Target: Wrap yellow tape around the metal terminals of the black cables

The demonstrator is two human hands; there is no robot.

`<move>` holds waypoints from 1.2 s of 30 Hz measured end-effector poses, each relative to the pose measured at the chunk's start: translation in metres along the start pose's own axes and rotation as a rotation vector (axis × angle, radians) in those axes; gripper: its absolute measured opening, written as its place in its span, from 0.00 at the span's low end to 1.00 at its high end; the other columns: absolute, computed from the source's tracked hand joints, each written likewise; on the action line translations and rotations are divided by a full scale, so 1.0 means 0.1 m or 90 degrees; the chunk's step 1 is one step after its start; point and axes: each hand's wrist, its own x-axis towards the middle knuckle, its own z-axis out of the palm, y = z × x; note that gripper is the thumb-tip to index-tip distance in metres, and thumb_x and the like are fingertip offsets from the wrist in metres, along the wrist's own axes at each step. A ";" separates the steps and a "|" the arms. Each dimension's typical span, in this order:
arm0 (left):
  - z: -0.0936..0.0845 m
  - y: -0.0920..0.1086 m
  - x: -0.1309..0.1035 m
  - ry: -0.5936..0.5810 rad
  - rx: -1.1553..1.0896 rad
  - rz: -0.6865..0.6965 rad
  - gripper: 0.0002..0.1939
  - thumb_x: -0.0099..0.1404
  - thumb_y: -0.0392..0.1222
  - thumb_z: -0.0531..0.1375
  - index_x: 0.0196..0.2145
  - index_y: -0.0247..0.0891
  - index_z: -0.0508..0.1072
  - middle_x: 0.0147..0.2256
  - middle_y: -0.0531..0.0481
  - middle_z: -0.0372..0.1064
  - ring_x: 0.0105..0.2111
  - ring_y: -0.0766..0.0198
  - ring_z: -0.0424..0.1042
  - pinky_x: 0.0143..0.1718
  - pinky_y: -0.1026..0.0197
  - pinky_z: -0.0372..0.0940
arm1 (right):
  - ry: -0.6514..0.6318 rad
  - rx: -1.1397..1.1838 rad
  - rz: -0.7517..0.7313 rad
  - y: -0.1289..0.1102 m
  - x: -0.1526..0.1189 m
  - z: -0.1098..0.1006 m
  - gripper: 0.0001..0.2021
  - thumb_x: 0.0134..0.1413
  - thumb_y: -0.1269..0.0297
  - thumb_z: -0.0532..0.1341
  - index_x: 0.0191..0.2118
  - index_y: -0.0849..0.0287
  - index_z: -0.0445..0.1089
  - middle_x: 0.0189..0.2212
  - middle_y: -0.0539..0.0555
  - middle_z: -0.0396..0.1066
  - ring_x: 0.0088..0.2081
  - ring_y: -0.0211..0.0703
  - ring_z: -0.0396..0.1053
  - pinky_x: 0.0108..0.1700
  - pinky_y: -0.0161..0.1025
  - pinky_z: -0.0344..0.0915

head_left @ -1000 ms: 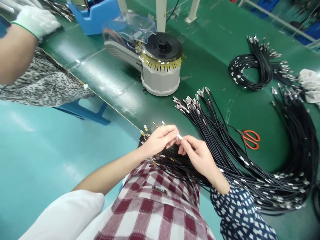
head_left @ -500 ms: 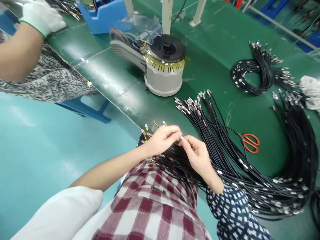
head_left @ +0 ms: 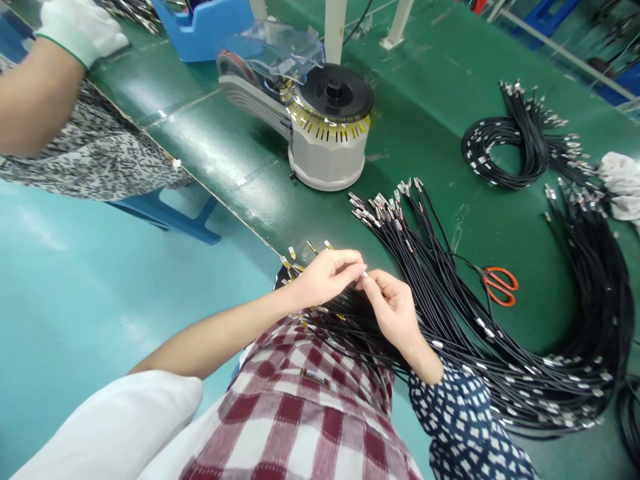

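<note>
My left hand (head_left: 330, 277) and my right hand (head_left: 393, 303) meet above my lap, fingertips pinched together on the small silvery end of a cable (head_left: 365, 274). Fingers cover most of that end. Under both hands, a bunch of black cables (head_left: 350, 313) lies across my checked apron, and some of its ends carry yellow tape. A larger bundle of black cables (head_left: 430, 280) with bare metal ends runs along the green table to the right of my right hand. Beyond my hands stands a round tape dispenser (head_left: 327, 150) with yellow tape strips around its rim.
Orange-handled scissors (head_left: 500, 285) lie beside the cables. Coiled cables (head_left: 493, 153) and a white glove (head_left: 620, 183) are at the far right. A blue bin (head_left: 207, 30) stands at the back. On the left is a co-worker's gloved hand (head_left: 83, 30), above a blue stool (head_left: 175, 217).
Both hands keep their pinch on the cable end, almost unmoved. The whole view has shifted very slightly. The co-worker's gloved hand has moved a little up and left.
</note>
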 end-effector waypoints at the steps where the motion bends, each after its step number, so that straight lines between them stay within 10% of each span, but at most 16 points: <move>1: 0.00 0.00 0.00 -0.002 -0.002 0.000 0.15 0.68 0.44 0.54 0.24 0.36 0.66 0.23 0.54 0.62 0.25 0.68 0.60 0.28 0.65 0.57 | 0.001 -0.001 0.000 0.00 0.00 0.00 0.15 0.63 0.57 0.55 0.28 0.58 0.68 0.24 0.50 0.67 0.27 0.39 0.63 0.32 0.35 0.61; 18: -0.13 0.03 -0.08 -0.063 0.181 0.005 0.15 0.69 0.43 0.51 0.25 0.37 0.65 0.23 0.56 0.58 0.25 0.67 0.57 0.28 0.64 0.54 | -0.096 -0.144 -0.055 -0.11 0.03 -0.18 0.15 0.66 0.58 0.53 0.35 0.58 0.73 0.28 0.51 0.74 0.30 0.40 0.70 0.36 0.36 0.63; 25: -0.25 0.18 -0.31 -0.003 0.476 -0.044 0.21 0.68 0.45 0.54 0.20 0.40 0.52 0.17 0.58 0.48 0.19 0.68 0.48 0.24 0.62 0.45 | 0.211 -0.638 -0.056 0.17 0.12 -0.72 0.15 0.56 0.54 0.65 0.42 0.61 0.73 0.38 0.61 0.75 0.39 0.54 0.71 0.40 0.46 0.62; 36: 0.01 0.14 -0.16 0.002 0.277 -0.018 0.15 0.70 0.47 0.54 0.28 0.39 0.63 0.22 0.57 0.57 0.23 0.68 0.56 0.26 0.64 0.53 | 0.178 -0.257 0.034 0.23 0.11 -0.84 0.10 0.55 0.56 0.64 0.31 0.57 0.70 0.26 0.48 0.72 0.27 0.38 0.65 0.31 0.37 0.60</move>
